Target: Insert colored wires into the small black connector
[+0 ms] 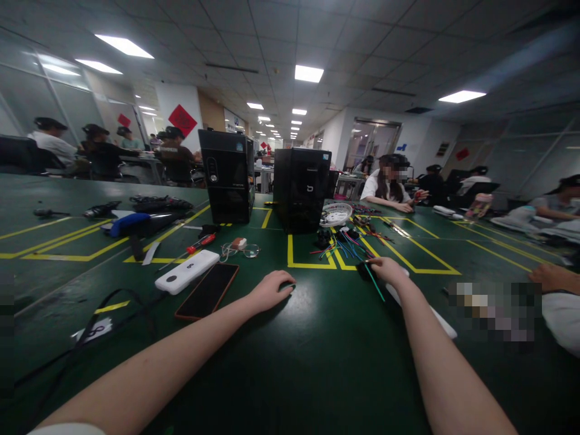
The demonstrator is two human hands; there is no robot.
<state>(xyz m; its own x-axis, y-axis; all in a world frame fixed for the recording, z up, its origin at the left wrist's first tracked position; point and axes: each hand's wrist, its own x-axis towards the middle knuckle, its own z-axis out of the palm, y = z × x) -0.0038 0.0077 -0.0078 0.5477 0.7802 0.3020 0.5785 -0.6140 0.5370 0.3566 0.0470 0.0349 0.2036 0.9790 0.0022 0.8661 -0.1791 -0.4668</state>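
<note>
My left hand (270,291) rests on the green table with loosely curled fingers, a small gap between thumb and fingertips and nothing seen in it. A phone (207,292) with an orange-brown edge lies to its left. My right hand (386,270) pinches near the upper end of a thin green wire (376,284), whose other end points down toward me. Just left of these fingertips is a small black piece (364,270), partly hidden. Beyond them lies a bundle of coloured wires (347,241). A white object (444,323) is partly covered by my right forearm.
Two black computer towers (229,175) stand at the back. On the left lie a white power bank-like case (188,272), a red screwdriver (199,243), glasses (251,250) and black cables (106,302). A white basket (336,214) sits behind the wires. A co-worker's hand (550,279) is at right.
</note>
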